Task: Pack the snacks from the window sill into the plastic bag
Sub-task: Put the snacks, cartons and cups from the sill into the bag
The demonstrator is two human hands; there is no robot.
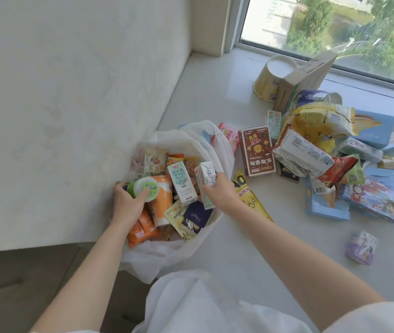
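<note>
Over the bag (217,150), your right hand (220,192) pinches an upright carton (205,180); your left hand (128,200) grips a tub (146,186); remaining snacks (330,162) lie rightward.

White window sill (251,248) bears plastic bag (217,145) and snacks (323,150)
</note>
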